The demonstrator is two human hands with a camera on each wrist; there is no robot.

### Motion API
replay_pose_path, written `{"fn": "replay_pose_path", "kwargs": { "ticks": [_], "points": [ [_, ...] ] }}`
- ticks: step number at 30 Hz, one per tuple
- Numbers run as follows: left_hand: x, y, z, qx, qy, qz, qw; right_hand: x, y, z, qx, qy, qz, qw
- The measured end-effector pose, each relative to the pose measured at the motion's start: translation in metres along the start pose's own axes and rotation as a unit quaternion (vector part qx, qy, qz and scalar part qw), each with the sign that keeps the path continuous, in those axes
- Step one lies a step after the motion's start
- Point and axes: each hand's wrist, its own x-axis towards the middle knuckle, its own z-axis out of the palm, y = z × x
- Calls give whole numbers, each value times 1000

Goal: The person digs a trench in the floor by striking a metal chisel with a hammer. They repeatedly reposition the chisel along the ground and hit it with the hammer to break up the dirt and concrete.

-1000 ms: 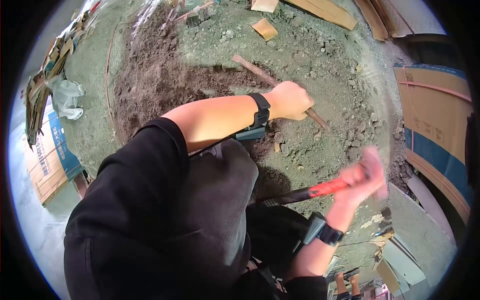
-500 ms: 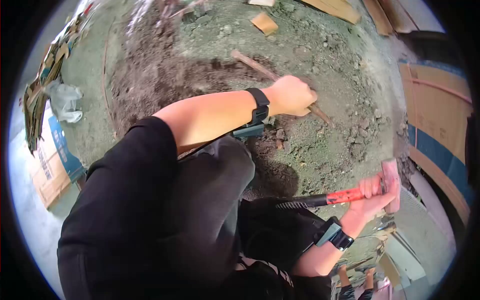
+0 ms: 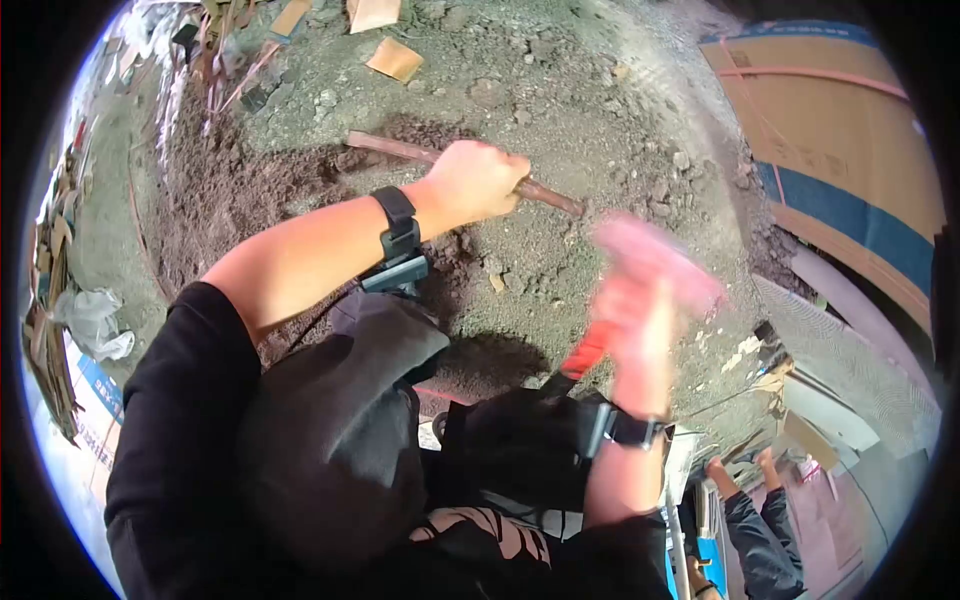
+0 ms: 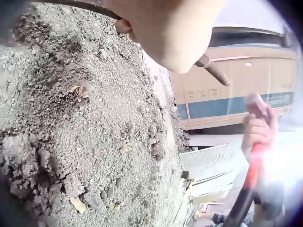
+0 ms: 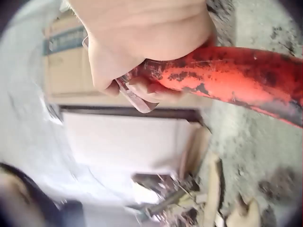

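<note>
My left hand (image 3: pixel 475 180) grips a rusty metal chisel (image 3: pixel 385 147) around its middle, low over the rough ground. One end of the chisel reaches left toward dark loose soil; its round end sticks out to the right of the fist. Blurred by motion, my right hand (image 3: pixel 635 310) holds a hammer (image 3: pixel 583 355) by its red and black handle, close up under the head. The pinkish hammer head is near the chisel's round end in the head view. In the left wrist view, the chisel end (image 4: pixel 215 73) and hammer head (image 4: pixel 257 105) are apart.
Broken soil (image 3: pixel 250 180) and stones cover the ground. A large strapped cardboard box (image 3: pixel 830 110) stands on the right, with a cardboard scrap (image 3: pixel 395 60) ahead. A plastic bag (image 3: pixel 95 318) lies left. Another person's legs (image 3: pixel 755 530) show at lower right.
The hammer first drew away to the right, then swung back toward the chisel's round end. My left hand keeps its hold on the chisel. The head view has turned rightward.
</note>
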Motion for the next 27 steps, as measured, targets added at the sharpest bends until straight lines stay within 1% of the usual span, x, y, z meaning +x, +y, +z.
{"fn": "replay_pose_path", "kwargs": {
  "ticks": [1,2,3,4,5,6,8,9,10,12,14,15,16,17,19,20,21,22,24,25,26,27],
  "points": [
    [1,0,0,21,-14,-13,1000,2,11,34,-65,3,-32,997],
    [-2,4,1,38,-29,-29,998,-4,8,54,-133,7,-59,989],
    [-2,2,1,24,-9,-19,999,-9,-5,47,-92,4,-57,994],
    [-2,-1,1,6,-6,-11,1000,-13,-20,39,-46,0,-61,997],
    [2,-3,1,16,-6,-10,1000,-23,-36,40,-75,28,-131,988],
    [-2,1,4,19,-12,-16,1000,-27,-51,29,-31,47,-135,989],
    [-2,4,2,27,-3,-14,1000,-32,-66,20,52,4,-213,976],
    [-1,1,5,17,27,4,999,-31,-53,25,81,-6,-171,982],
    [-3,1,1,24,-13,-11,1000,-24,-46,32,82,-15,-177,981],
    [-5,0,8,37,-2,-15,999,-21,-27,41,-30,6,-113,993],
    [-11,6,12,19,1,-15,1000,-19,-21,45,-151,29,-49,987],
    [-6,0,7,15,9,-5,1000,-33,-37,37,-149,14,-84,985],
    [-6,4,-1,30,-16,-17,999,-48,-52,34,-103,19,-131,986],
    [-5,2,3,28,-7,-17,999,-44,-43,42,-104,20,-129,986],
    [-4,-2,5,31,4,-16,999,-23,-8,76,-142,98,-18,985],
    [-5,-5,2,36,-7,-16,999,-17,-1,84,-157,132,34,978],
    [-6,0,4,29,-21,-15,999,-23,-5,75,-156,139,34,977],
    [-5,3,3,45,-23,-22,999,-30,-14,62,-150,110,-3,982],
    [-6,-3,8,38,4,-12,999,-28,-37,43,-128,35,-86,987],
    [-4,-4,7,40,3,-12,999,-35,-51,30,-11,-33,-111,993],
    [-4,0,7,36,5,-16,999,-26,-40,28,-10,-35,-106,994],
    [-5,-1,3,37,7,-18,999,-13,-20,36,38,-53,-68,996]
  ]
}}
